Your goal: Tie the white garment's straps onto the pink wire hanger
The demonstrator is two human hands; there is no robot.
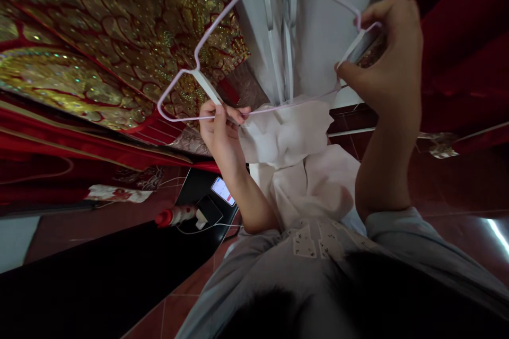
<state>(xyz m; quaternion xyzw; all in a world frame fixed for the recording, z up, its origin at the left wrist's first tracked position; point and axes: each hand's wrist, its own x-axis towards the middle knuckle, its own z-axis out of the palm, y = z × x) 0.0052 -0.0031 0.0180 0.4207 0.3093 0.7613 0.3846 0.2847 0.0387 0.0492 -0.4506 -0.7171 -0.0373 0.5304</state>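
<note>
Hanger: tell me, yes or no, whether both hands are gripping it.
Yes: the left hand pinches the hanger at its lower bar, and the right hand grips its other end near the pale cloth.

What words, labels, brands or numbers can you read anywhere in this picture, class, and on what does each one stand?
No text can be read.
Phone screen: lit, with a red band, but its writing is too small and blurred.
Hanger, held by the left hand and the right hand: no marking visible.
Pale garment and gold-embroidered red cloth: pattern only, no letters.
</note>
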